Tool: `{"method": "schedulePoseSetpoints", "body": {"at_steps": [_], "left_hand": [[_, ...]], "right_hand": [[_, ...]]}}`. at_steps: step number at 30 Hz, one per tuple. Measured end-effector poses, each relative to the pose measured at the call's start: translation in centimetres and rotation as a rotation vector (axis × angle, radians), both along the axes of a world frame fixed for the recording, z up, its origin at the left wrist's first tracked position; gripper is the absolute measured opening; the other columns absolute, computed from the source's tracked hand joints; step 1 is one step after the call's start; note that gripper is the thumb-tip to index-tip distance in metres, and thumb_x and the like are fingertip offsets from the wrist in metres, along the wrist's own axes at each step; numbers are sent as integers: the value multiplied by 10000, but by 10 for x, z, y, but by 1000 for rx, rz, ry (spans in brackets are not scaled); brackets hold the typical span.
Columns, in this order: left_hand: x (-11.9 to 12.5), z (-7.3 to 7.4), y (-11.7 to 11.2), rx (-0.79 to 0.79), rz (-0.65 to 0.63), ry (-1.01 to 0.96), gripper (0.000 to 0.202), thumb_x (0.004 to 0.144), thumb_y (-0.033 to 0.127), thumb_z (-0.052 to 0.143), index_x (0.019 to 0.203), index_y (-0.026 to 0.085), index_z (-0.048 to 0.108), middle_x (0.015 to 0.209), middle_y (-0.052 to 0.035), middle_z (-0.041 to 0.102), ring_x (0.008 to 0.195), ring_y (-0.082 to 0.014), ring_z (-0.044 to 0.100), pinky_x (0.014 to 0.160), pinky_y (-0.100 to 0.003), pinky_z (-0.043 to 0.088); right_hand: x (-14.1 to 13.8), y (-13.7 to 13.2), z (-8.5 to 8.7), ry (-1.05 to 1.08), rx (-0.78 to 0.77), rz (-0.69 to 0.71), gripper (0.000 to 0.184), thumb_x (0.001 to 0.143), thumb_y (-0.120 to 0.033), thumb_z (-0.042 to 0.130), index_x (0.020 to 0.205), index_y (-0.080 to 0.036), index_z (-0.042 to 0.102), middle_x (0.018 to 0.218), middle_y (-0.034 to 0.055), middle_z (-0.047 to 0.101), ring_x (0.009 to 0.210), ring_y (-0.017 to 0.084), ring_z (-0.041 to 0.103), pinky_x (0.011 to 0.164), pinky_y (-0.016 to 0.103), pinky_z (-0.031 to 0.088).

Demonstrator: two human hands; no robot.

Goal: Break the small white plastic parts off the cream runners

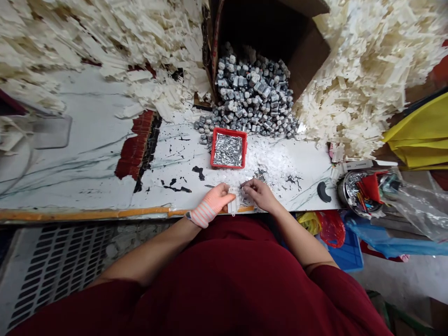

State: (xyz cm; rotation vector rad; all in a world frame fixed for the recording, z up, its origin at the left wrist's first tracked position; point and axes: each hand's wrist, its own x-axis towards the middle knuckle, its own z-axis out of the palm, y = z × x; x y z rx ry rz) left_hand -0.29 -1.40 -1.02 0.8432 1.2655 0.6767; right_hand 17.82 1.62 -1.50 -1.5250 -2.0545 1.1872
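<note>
My left hand (210,204), in an orange-and-white striped glove, is closed on a white plastic part (233,206) at the table's front edge. My right hand (259,192) is bare, its thumb and fingers pinched together just right of that part. Whatever the right fingertips hold is too small to make out. Beyond both hands sits a red tray (213,158) filled with thin silvery metal pins (228,150). Small translucent white pieces (271,161) are heaped loosely right of the tray and reach down to my fingers.
A cardboard box (311,51) lies open at the back, spilling small grey motors (252,93). Cream plastic parts pile up at left (147,42) and right (357,84). A metal bowl (345,198) of odds and ends and a dark curved piece (324,192) are at right.
</note>
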Motion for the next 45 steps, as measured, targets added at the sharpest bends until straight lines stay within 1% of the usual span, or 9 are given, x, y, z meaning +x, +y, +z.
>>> {"method": "schedulePoseSetpoints", "body": {"at_steps": [3,9,14,19,21,24,28,37,45], "left_hand": [[2,-3,-1,-16,-15,11,250,676,282,642,794,189,441,532,99,397,434,-68,435,413,-172,340],[3,-5,-3,-116,33,-114,304,649,298,675,828,186,456,578,77,485,483,-97,519,456,-203,428],[4,-8,-4,-113,19,-149,345,629,318,703,849,172,481,572,63,512,488,-108,537,441,-196,411],[6,-16,-6,-88,-1,-135,345,636,340,690,838,178,463,540,76,492,436,-100,500,405,-195,381],[7,-16,-5,-86,-14,-126,331,648,340,676,839,183,455,546,75,499,430,-100,496,401,-200,386],[8,-12,-4,-93,-23,-93,317,657,332,667,845,189,455,579,69,518,453,-104,516,412,-205,407],[11,-7,-2,-108,-20,-100,332,640,318,681,856,187,465,593,68,515,482,-106,535,432,-204,424],[10,-10,-2,-118,6,-128,335,639,314,687,862,189,471,601,64,518,505,-117,546,457,-221,453],[11,-10,-2,-95,-3,-118,338,627,310,702,860,179,496,592,66,502,504,-110,530,455,-205,430]], "right_hand": [[-2,-9,10,141,-96,11,133,877,-304,497,855,-183,548,889,22,650,777,132,575,713,258,438],[-6,-14,17,13,-14,12,91,865,-269,514,843,-189,549,799,17,631,741,138,560,682,253,404],[-9,-18,19,33,-60,-19,101,867,-273,518,843,-184,560,758,1,617,693,128,552,636,234,391],[1,-19,13,-91,14,81,119,887,-258,509,894,-189,606,833,21,641,760,140,567,679,245,398],[16,-15,9,-185,127,78,136,894,-262,515,884,-190,629,889,43,637,839,157,556,744,262,405],[41,-6,2,-529,336,-61,172,889,-278,525,891,-165,654,959,110,604,936,226,499,786,323,391],[56,1,-6,-798,406,-73,170,882,-262,526,930,-155,649,996,132,586,938,259,453,732,342,363],[54,-13,-19,-756,495,48,269,951,-297,425,905,-178,661,944,96,633,878,224,473,717,337,301],[53,-5,-11,-723,395,-30,199,910,-289,504,895,-171,663,982,116,629,940,245,482,751,338,358]]}}
